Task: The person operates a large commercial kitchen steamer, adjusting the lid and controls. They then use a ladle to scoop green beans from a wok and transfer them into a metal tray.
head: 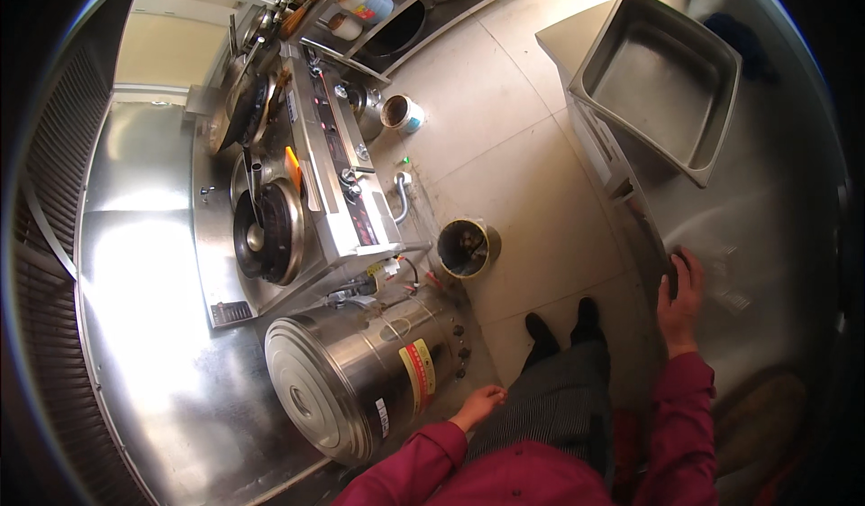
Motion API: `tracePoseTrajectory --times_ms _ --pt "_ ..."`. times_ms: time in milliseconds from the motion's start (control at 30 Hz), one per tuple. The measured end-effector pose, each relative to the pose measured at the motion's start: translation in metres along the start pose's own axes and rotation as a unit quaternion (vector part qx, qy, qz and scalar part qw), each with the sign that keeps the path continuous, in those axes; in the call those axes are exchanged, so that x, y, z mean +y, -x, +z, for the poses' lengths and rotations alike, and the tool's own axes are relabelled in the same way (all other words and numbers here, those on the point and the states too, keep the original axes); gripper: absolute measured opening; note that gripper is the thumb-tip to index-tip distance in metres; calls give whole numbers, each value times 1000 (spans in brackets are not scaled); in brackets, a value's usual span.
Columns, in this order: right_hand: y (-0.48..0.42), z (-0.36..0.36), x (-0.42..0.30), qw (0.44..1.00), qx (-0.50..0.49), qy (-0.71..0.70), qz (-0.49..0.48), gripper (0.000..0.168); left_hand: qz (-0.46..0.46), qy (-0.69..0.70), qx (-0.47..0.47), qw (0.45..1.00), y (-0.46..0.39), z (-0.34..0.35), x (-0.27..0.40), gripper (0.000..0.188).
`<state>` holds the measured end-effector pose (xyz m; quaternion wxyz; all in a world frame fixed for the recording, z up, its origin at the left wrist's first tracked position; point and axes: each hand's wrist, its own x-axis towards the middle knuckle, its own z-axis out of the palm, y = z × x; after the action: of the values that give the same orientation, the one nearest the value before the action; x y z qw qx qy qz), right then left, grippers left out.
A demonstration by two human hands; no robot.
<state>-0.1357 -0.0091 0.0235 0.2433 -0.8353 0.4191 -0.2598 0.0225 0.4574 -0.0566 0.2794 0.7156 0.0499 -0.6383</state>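
My left hand (478, 406) hangs in front of my body with its fingers curled, and nothing shows in it. It is nearest to a large lidded stainless-steel barrel cooker (358, 364). My right hand (681, 303) is at the edge of a stainless-steel counter (750, 235), thumb and fingers apart; whether the fingertips touch the edge I cannot tell. Farther along that counter sits a deep steel pan (665, 80), with nothing visible inside. A dark cloth (740, 43) lies beside the pan.
A stove (338, 141) bears woks (260, 235) and a ladle (255, 195). On the tiled floor (534, 188) stand an open bucket (466, 249) holding dark waste and a smaller white bucket (403, 114). A grey hose (402, 198) comes off the stove. Shelving (405, 53) holds containers.
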Motion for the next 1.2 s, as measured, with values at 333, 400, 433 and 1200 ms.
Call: tracePoseTrajectory --times_ms 333,400,433,1200 --pt "-3 12 8 998 -24 50 1 34 -35 27 3 999 -26 9 -18 26" --pt "-3 13 8 998 -25 57 6 33 -33 36 -5 999 -39 18 -32 26" --pt "-3 14 7 998 -25 61 7 33 -31 41 -9 999 -45 21 -41 27" --pt "0 15 -10 994 -33 101 -24 33 85 6 38 996 -39 11 -5 24"
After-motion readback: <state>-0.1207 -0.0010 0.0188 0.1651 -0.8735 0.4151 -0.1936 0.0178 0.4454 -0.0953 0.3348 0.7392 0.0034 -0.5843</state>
